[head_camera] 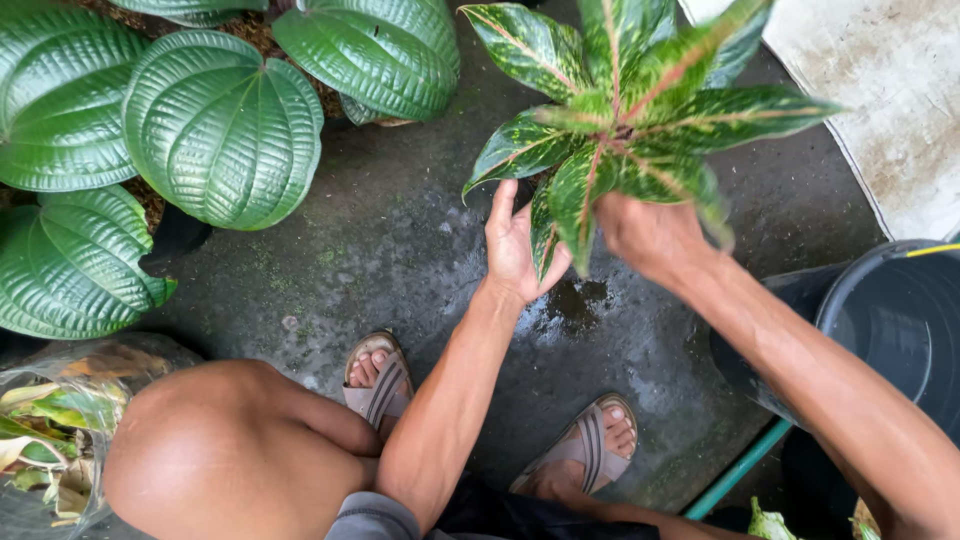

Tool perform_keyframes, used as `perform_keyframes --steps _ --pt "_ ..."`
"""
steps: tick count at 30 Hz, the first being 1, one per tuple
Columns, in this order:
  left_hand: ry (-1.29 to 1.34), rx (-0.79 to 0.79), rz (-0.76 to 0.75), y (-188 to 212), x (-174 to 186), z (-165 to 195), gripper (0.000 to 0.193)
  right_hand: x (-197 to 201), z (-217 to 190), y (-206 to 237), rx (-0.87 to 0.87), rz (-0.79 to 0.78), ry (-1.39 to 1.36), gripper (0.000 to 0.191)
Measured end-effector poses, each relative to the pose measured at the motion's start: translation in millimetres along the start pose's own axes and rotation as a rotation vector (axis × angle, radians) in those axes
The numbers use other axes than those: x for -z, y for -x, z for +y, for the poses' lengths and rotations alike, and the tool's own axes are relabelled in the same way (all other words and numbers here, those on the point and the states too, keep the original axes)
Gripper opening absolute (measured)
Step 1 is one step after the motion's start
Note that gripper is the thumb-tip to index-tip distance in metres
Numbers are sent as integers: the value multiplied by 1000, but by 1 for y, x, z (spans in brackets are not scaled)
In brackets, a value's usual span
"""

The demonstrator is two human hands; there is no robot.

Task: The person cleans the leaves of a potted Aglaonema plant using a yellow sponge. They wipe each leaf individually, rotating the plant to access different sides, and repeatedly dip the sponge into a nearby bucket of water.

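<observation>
A plant with green, yellow-speckled, pink-veined leaves (630,110) stands in front of me on the wet concrete ground. My left hand (515,250) reaches under its lower leaves, fingers apart, touching one leaf. My right hand (650,240) is pushed in beneath the foliage on the other side; its fingers are hidden by leaves. The plant's pot or base is hidden under the leaves and hands.
Large ribbed dark-green leaves (220,130) fill the upper left. A dark bucket (890,330) stands at right, with a green pipe (740,470) beside it. A clear bag of cut leaves (55,420) lies lower left. A pale mat (890,90) is upper right. My sandalled feet (380,380) rest below.
</observation>
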State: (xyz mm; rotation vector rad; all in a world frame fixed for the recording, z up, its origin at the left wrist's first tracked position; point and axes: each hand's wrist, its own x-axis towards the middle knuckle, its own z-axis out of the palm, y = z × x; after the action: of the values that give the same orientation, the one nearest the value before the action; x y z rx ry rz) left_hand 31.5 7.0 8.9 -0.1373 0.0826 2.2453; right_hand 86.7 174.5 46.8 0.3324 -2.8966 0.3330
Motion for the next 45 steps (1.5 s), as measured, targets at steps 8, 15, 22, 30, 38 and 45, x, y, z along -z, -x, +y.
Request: perform_keyframes --steps 8,15,22,30,38,45 --pt "94 59 -84 1 8 -1 81 -11 -1 14 -323 -407 -2 11" --pt "-52 78 44 3 6 0 84 -1 -11 26 72 -105 -39 19" --pt "-113 75 72 3 17 1 85 11 -33 28 223 -164 -9 31" --pt "-46 82 53 4 18 -2 85 25 -52 17 196 -70 -99 36" --pt "-478 -212 31 -12 20 3 62 21 -53 40 201 -29 -196 27" --pt "-1128 -343 -127 -4 22 3 57 56 -18 36 -213 -22 -412 25"
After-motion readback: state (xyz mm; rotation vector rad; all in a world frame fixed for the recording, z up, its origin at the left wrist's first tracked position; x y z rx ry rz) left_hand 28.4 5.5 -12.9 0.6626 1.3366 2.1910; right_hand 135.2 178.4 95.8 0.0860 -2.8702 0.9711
